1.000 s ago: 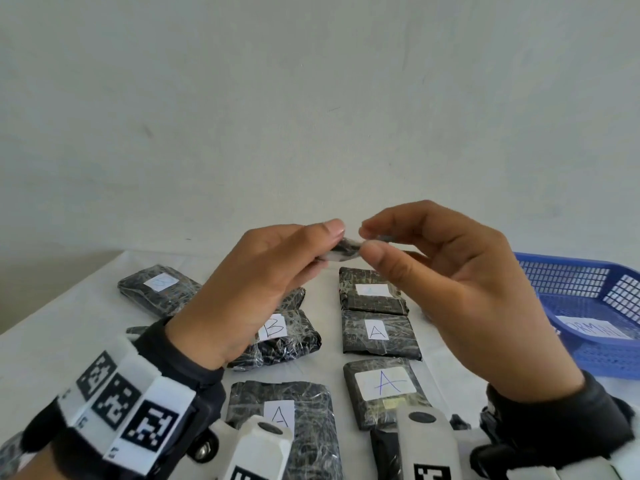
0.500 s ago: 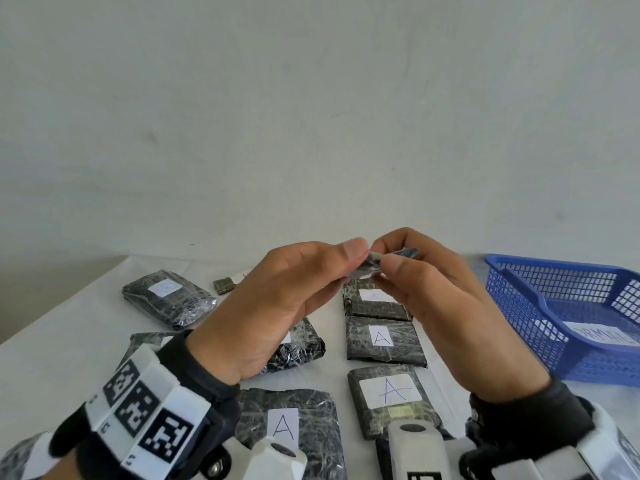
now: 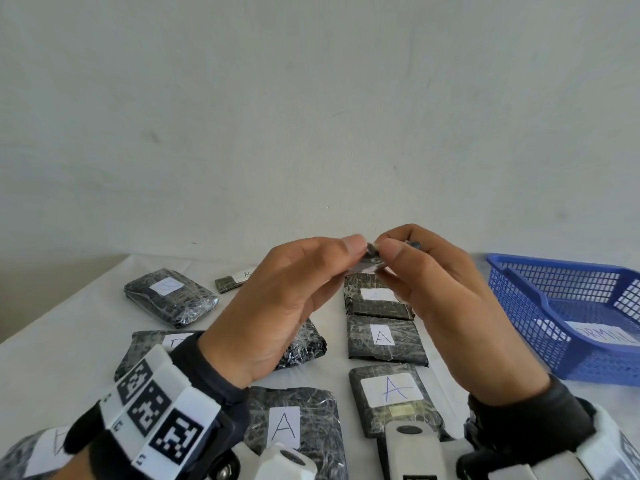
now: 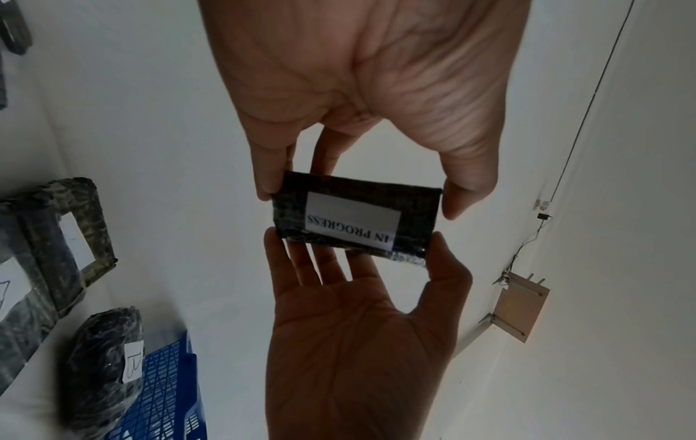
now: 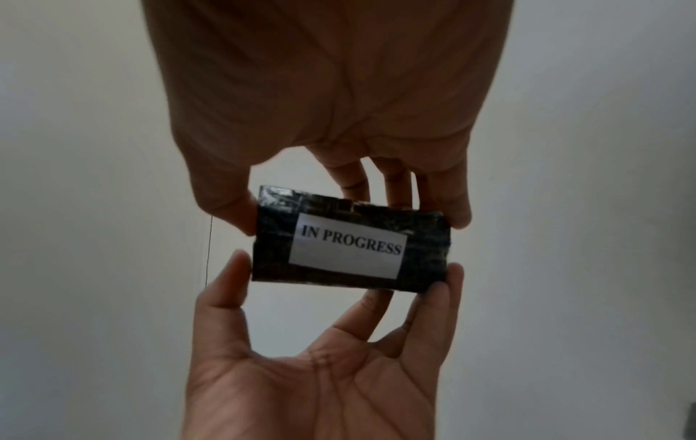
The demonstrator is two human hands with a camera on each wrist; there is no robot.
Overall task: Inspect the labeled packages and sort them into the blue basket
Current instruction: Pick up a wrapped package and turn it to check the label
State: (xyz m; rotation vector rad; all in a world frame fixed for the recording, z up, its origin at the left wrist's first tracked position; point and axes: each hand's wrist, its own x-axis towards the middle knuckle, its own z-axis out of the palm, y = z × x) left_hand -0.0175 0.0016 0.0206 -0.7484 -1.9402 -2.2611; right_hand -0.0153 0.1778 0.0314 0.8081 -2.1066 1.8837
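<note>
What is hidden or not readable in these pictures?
- Small package pinched by left hand and right hand: the head view shows only its edge, so its label is unreadable there.
- Blue basket: its paper's writing is cut off by the right edge.
- Far-left package: label letter too faint.
- Package under the left hand: label covered by that hand.

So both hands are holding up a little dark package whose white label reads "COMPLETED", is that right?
Not quite. Both the left hand and right hand do hold the small dark package, but its white label reads "IN PROGRESS". The right wrist view shows the print plainly.
</note>
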